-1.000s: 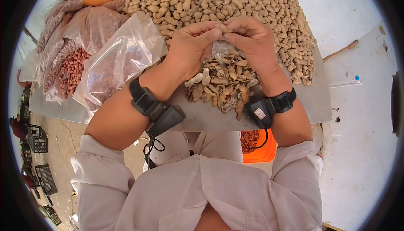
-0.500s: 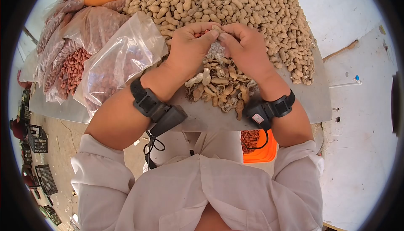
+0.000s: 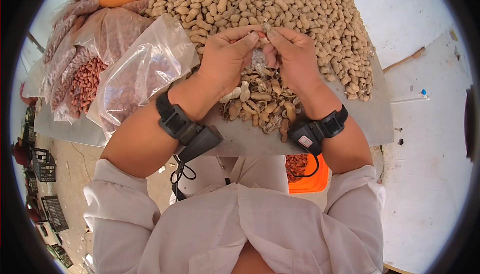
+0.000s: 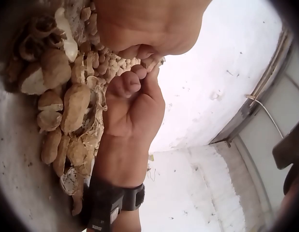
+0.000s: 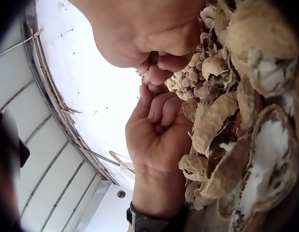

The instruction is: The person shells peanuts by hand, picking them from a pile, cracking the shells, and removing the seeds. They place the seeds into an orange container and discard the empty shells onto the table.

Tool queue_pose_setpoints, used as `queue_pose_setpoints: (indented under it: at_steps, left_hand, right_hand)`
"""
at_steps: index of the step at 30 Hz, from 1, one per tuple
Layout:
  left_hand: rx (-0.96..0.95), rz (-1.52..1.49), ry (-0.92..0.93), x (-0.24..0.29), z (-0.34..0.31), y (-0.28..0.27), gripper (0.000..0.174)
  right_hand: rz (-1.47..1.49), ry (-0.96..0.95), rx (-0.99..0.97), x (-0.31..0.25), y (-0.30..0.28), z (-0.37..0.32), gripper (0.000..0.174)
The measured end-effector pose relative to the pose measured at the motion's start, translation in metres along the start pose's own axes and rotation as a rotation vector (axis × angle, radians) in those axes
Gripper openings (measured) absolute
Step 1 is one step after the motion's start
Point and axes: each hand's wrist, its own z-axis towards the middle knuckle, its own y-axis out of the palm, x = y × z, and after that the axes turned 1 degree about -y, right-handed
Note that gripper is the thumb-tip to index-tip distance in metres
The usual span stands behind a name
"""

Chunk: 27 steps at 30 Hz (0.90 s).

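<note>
- The left hand, its grip closed, pinches a peanut between thumb and finger.
- The right hand seems to grip the same peanut; fingers hide much of it.
- The peanut is above the tabletop, between the far peanut heap and near shell pile.
- A white label on the right wrist camera is too small to read.

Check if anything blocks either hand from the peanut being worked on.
Nothing visible does: the left hand and right hand meet at the peanut, fingertips on it. The shell pile lies nearer the person's body.
</note>
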Motion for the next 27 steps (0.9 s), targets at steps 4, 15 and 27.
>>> queue_pose_setpoints:
  at_steps: [4,15,27]
  left_hand:
    - [0.022,-0.099,-0.033,0.002,-0.001,0.004,0.019]
    - [-0.067,-0.466,-0.290,-0.004,0.006,-0.013,0.017]
    - [-0.072,-0.511,-0.396,-0.002,0.010,-0.015,0.017]
  right_hand:
    - [0.139,-0.011,-0.031,0.003,-0.002,0.003,0.018]
    - [-0.574,-0.465,-0.009,0.001,-0.003,0.002,0.016]
    - [-0.296,-0.342,-0.023,-0.002,-0.001,-0.001,0.018]
